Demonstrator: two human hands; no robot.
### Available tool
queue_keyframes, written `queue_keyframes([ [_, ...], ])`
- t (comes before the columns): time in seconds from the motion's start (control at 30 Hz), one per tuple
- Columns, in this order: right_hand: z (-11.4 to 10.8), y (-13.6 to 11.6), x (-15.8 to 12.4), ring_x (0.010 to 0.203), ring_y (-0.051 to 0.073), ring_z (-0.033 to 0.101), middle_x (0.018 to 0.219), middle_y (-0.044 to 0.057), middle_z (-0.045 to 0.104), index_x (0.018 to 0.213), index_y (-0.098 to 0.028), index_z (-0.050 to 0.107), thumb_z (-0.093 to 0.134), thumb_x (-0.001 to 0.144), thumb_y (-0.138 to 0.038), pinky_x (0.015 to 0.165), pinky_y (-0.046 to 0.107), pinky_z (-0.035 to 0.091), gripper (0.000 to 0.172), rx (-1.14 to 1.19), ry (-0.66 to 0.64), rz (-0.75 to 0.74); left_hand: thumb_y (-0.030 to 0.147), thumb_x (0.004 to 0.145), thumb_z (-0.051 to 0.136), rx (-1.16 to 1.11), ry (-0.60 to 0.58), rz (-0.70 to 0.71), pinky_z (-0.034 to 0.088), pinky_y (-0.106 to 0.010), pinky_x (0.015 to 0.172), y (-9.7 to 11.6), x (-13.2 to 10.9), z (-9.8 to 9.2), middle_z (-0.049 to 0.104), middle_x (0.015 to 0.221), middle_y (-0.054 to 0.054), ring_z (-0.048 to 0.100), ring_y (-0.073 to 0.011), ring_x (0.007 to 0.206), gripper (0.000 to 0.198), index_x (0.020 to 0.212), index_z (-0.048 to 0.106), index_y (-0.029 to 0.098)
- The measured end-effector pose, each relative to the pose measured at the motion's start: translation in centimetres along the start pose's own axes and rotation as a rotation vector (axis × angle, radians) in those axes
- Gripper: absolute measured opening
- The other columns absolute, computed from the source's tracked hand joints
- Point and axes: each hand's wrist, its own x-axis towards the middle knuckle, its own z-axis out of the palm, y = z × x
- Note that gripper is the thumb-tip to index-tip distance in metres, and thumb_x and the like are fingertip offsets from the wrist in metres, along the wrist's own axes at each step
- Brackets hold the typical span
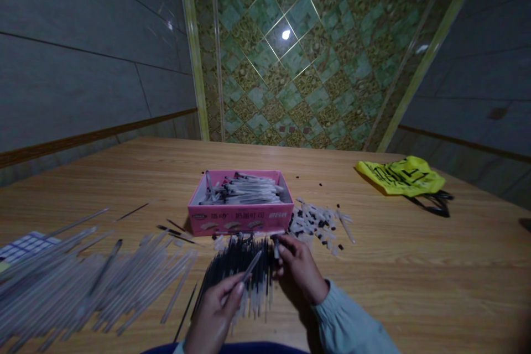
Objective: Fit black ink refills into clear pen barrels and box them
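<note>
My left hand pinches a clear pen barrel between thumb and fingers, its tip slanting up to the right. Close by, my right hand is closed on a small translucent pen cap with a dark end. Below both hands lies a dense pile of black pen refills, partly covered by them. Just beyond it stands a pink box that holds many assembled pens. Loose caps and small black plugs are scattered to the box's right.
A wide spread of clear pen barrels covers the table's left side, beside a blue-and-white checked packet. At the far right is a yellow bag with black lettering and a black strap. Tiled walls enclose the wooden table.
</note>
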Motion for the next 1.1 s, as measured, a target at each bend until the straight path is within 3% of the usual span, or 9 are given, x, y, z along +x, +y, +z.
queue_keyframes([
  [0.1, 1.2, -0.1, -0.8, 0.048, 0.008, 0.048, 0.064, -0.003, 0.054, 0.096, -0.015, 0.061, 0.072, 0.067, -0.033, 0.042, 0.022, 0.047, 0.036, 0.124, 0.002, 0.129, 0.047, 0.079, 0.052, 0.065, -0.132, 0.034, 0.045, -0.032, 0.089, -0.1, 0.1, 0.0, 0.072, 0.101, -0.009, 0.063, -0.0217, 0.093, 0.045, 0.110, 0.067, 0.018],
  [0.23, 1.9, -0.9, -1.5, 0.050, 0.006, 0.049, 0.061, -0.004, 0.053, 0.080, -0.014, 0.058, 0.076, 0.062, -0.028, 0.045, 0.018, 0.051, 0.029, 0.284, -0.016, 0.238, 0.044, 0.081, 0.050, 0.120, -0.156, 0.037, 0.046, -0.034, 0.090, -0.6, 0.2, 0.0, 0.071, 0.108, -0.010, 0.062, -0.0242, 0.100, 0.043, 0.113, 0.065, 0.020],
  [0.4, 1.6, -1.2, -1.3, 0.052, 0.005, 0.053, 0.067, -0.001, 0.061, 0.079, -0.013, 0.056, 0.078, 0.060, -0.028, 0.051, 0.019, 0.054, 0.032, 0.412, -0.010, 0.309, 0.044, 0.081, 0.051, 0.158, -0.141, 0.065, 0.047, -0.036, 0.091, -1.1, 0.2, -0.1, 0.071, 0.109, -0.009, 0.062, -0.0255, 0.102, 0.042, 0.112, 0.066, 0.020],
  [0.63, 1.8, -1.2, -1.4, 0.049, 0.006, 0.052, 0.062, -0.002, 0.060, 0.078, -0.013, 0.055, 0.074, 0.066, -0.024, 0.044, 0.019, 0.054, 0.025, 0.421, -0.031, 0.269, 0.044, 0.082, 0.049, 0.210, -0.138, 0.059, 0.047, -0.032, 0.089, -1.4, 0.2, -0.3, 0.071, 0.109, -0.008, 0.063, -0.0238, 0.101, 0.042, 0.111, 0.067, 0.019],
  [0.87, 1.6, -1.1, -1.5, 0.049, 0.009, 0.059, 0.067, 0.000, 0.063, 0.084, -0.015, 0.052, 0.069, 0.071, -0.027, 0.042, 0.018, 0.052, 0.025, 0.382, -0.008, 0.230, 0.045, 0.080, 0.051, 0.201, -0.116, 0.041, 0.049, -0.034, 0.086, 0.1, 0.0, -0.1, 0.075, 0.094, -0.007, 0.065, -0.0248, 0.095, 0.041, 0.108, 0.068, 0.020],
  [1.1, 1.7, -0.8, -1.8, 0.043, 0.009, 0.059, 0.064, 0.000, 0.065, 0.086, -0.017, 0.047, 0.065, 0.076, -0.032, 0.036, 0.016, 0.047, 0.025, 0.311, -0.018, 0.183, 0.046, 0.081, 0.049, 0.179, -0.120, 0.039, 0.046, -0.034, 0.090, 0.0, 0.2, -0.3, 0.072, 0.104, -0.009, 0.063, -0.0247, 0.099, 0.045, 0.111, 0.066, 0.018],
])
